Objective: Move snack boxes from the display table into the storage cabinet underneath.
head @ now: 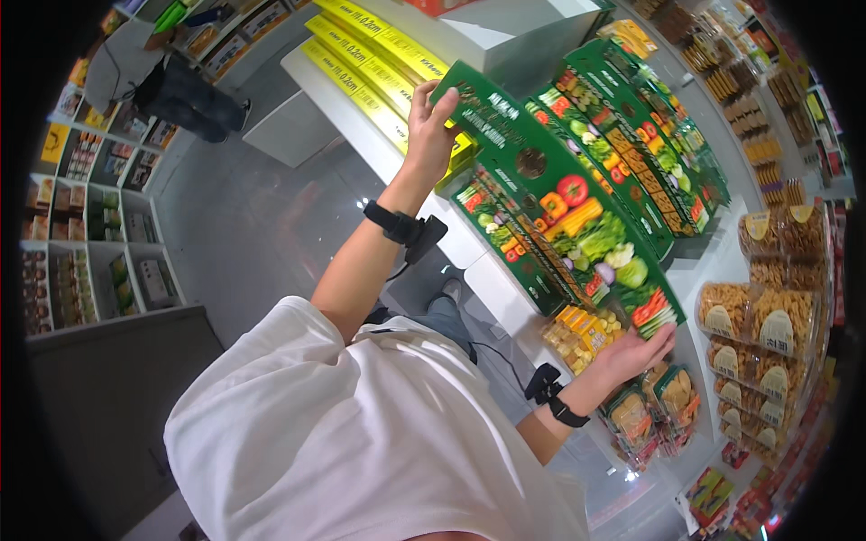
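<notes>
A long green cardboard box (pixel 534 159) printed with vegetables is held between both my hands. My left hand (pixel 433 128) grips its far upper-left end, thumb on the top face and fingers around the edge. At the lower-right end my right hand (pixel 629 355) supports the box from beneath, palm turned up and fingers extended. The box slants over other green vegetable-printed boxes (pixel 514 243) on the white display table (pixel 484 287). More matching green boxes (pixel 643 149) are stacked just beyond it.
Yellow boxes (pixel 369 71) are stacked at the table's far left. Yellow-labelled snack packs (pixel 575 331) and clear clamshell packs (pixel 632 416) sit by my right hand. Clear tubs of snacks (pixel 758 318) are piled to the right. A person (pixel 149 74) stands by shelves (pixel 101 203) at left.
</notes>
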Motion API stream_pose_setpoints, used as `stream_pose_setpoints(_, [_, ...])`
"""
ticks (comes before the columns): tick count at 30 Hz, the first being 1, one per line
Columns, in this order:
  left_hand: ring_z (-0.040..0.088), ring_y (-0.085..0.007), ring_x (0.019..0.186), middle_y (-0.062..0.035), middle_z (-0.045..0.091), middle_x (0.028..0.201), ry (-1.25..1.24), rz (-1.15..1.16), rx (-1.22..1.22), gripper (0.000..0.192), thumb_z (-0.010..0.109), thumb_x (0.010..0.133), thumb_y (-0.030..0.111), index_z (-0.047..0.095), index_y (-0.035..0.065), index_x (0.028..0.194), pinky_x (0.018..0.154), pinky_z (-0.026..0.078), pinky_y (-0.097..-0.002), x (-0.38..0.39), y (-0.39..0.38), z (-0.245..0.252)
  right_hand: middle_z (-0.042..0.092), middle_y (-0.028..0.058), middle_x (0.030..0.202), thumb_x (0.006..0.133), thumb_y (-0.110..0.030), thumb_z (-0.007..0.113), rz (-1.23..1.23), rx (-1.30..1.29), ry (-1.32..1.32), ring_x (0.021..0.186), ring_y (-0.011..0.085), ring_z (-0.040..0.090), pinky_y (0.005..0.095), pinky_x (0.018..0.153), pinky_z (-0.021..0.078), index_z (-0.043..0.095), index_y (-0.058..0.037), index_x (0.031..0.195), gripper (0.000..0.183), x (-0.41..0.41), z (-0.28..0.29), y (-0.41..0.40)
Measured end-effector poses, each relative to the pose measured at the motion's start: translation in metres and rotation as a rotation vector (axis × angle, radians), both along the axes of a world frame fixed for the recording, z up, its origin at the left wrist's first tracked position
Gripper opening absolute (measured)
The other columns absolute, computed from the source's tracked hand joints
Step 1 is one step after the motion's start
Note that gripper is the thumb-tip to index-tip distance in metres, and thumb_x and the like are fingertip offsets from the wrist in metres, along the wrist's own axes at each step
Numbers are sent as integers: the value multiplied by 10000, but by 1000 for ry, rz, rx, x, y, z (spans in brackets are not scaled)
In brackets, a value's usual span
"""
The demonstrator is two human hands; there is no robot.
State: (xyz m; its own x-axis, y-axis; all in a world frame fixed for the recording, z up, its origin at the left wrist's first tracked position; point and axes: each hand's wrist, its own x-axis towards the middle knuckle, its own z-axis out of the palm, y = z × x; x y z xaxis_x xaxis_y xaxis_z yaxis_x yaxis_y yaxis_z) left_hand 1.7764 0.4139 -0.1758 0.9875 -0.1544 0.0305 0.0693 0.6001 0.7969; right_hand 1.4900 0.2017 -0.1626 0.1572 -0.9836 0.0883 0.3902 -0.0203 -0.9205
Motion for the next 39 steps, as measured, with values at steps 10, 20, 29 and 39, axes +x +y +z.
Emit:
stream_pose_setpoints(10, [602, -98, 751, -16, 592, 887, 126, 486, -29, 248, 582, 922, 271, 564, 47, 1026, 682, 523, -237, -37, 309, -59, 369, 191, 1374, 869, -186, 542, 637, -145, 195, 1225, 295, 416, 394, 1057, 310, 408, 18, 1312, 505, 13, -31, 229])
stream_pose_setpoints(20, [592, -101, 816, -27, 615, 911, 408, 823, 86, 296, 628, 890, 277, 590, 41, 1065, 705, 477, -236, -117, 680, -149, 479, 123, 1230, 907, -375, 509, 1182, 146, 442, 1118, 214, 496, 357, 988, 400, 446, -31, 1224, 472, 58, -110, 516])
stream_pose_setpoints(29, [598, -101, 831, -19, 611, 937, 746, 842, 190, 368, 673, 853, 340, 587, 49, 1061, 673, 496, -272, -165, 807, -181, 550, 131, 1176, 899, -314, 545, 1302, 442, 663, 1108, 223, 551, 362, 968, 445, 354, -101, 1352, 536, 74, -116, 627])
stream_pose_setpoints(39, [601, -140, 814, -97, 619, 1008, 521, 510, 487, 508, 703, 829, 314, 522, 30, 1209, 652, 482, -267, -20, 716, -266, 525, 146, 1262, 818, -266, 578, 1259, 724, 574, 1163, 263, 528, 398, 1012, 406, 375, -24, 1360, 627, 46, -140, 599])
